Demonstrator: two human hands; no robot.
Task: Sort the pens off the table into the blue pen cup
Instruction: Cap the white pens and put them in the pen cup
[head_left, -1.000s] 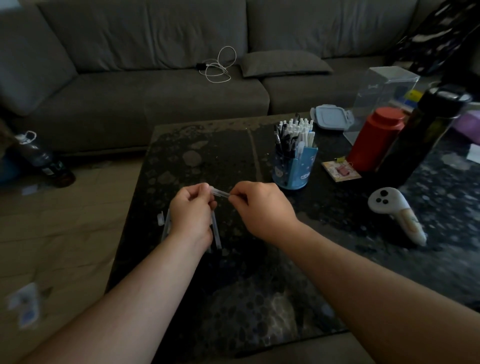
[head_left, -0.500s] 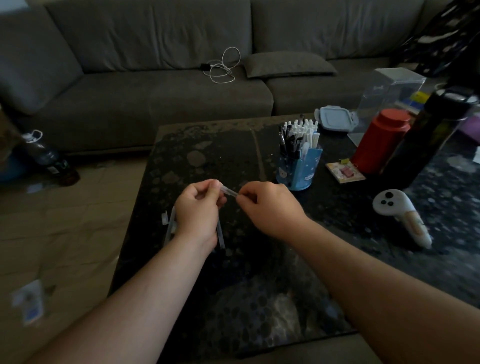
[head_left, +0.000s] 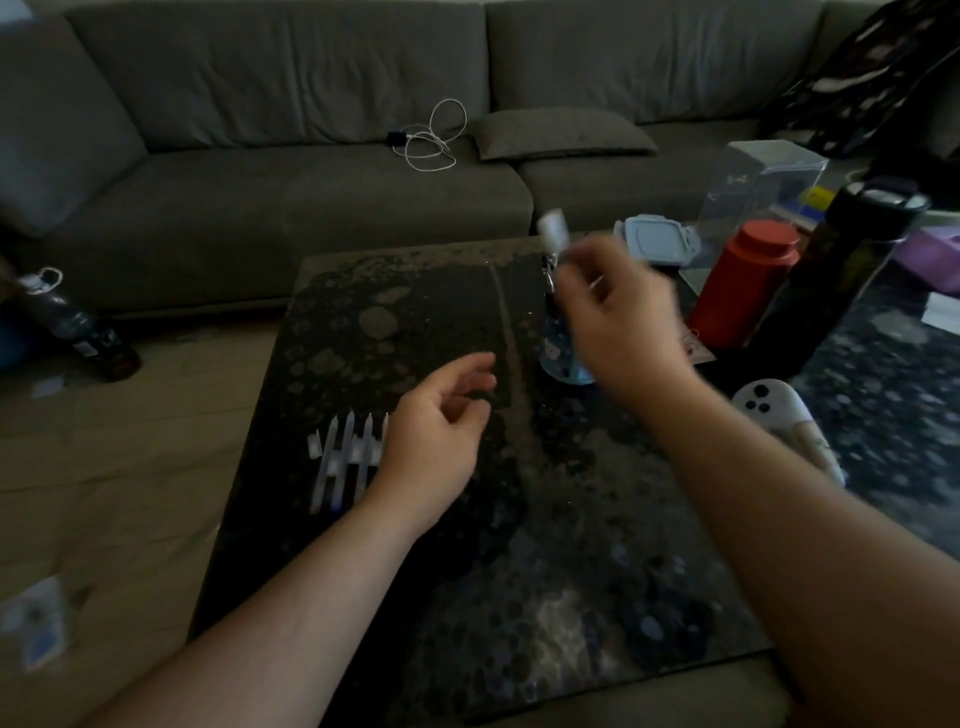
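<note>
The right hand (head_left: 618, 317) pinches a white pen (head_left: 554, 233) upright just above the blue cup (head_left: 561, 358), likely to drop it in end-first. The left hand (head_left: 436, 441), its grip loosely spread and holding nothing, hovers beside the remaining pens (head_left: 345, 457) on the desk (head_left: 519, 545), probably ready for the next one.

Hands parted since a second ago. Right hand (head_left: 618, 317) gone from the shared grip at mid-bench up over the blue pen cup (head_left: 558, 353), pinching a blurred white pen (head_left: 553, 231). Left hand (head_left: 434, 441) let go, fingers now loosely spread, holding nothing. Row of white pens (head_left: 345, 457) on the bench (head_left: 519, 571), earlier hidden under that hand, now uncovered beside it.
</note>
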